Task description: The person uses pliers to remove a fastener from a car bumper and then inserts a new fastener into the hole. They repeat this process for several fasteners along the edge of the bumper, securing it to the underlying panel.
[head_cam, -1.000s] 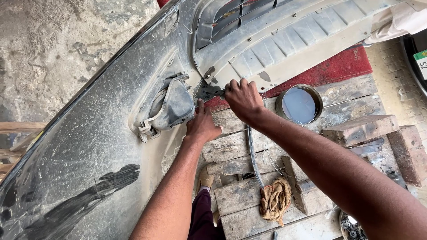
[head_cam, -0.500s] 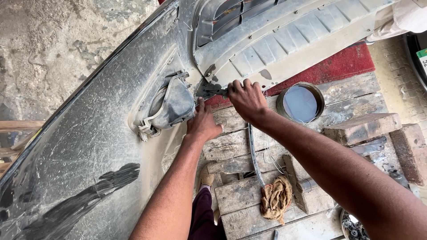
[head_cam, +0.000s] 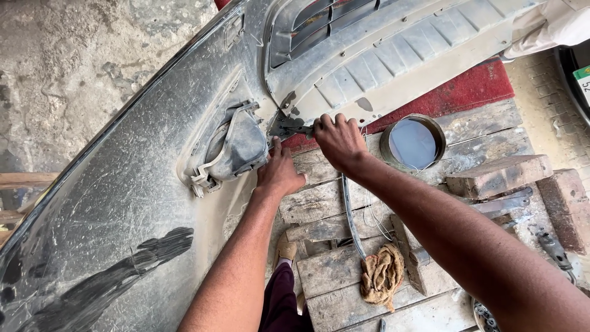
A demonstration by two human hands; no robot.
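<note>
Rough, pitted grey concrete ground (head_cam: 67, 67) fills the view from nine to eleven o'clock, mottled with pale dust. At the centre and toward five o'clock lies a platform of worn, dusty wooden planks (head_cam: 344, 270), laid side by side with dark gaps between them. A strip of red carpet (head_cam: 467, 89) runs along the planks' far edge at about one o'clock. Pale brick paving (head_cam: 547, 98) shows at two to three o'clock. Bright, even daylight falls over everything, with soft shadows.
</note>
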